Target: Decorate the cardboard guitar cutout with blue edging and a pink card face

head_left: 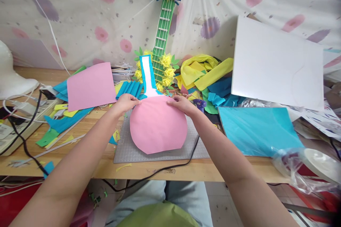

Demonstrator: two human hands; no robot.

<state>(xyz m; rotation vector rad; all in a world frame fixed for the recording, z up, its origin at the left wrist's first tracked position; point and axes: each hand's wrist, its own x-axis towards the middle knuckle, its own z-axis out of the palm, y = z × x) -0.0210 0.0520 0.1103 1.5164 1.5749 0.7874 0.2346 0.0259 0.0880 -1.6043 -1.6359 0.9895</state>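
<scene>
A rounded pink paper piece [158, 126] with a flat bottom edge is tilted toward me above the cutting mat [122, 150]. My left hand [127, 102] pinches its upper left edge between thumb and fingers. At the upper right edge, my right hand [181, 104] grips it in the same way. Behind the pink paper rises a white neck-shaped piece [146, 72] edged in blue; its lower part is hidden by the paper. Beyond it leans a green paper guitar [165, 25] with strings and yellow paper roses [165, 60].
Pink sheet [90, 87] and blue pleated paper [129, 89] lie left. To the right are a purple glue gun [199, 104], yellow paper [202, 69], a blue sheet [261, 129], a leaning white board [277, 64] and a tape roll [323, 161]. A black cable [160, 168] crosses the front edge.
</scene>
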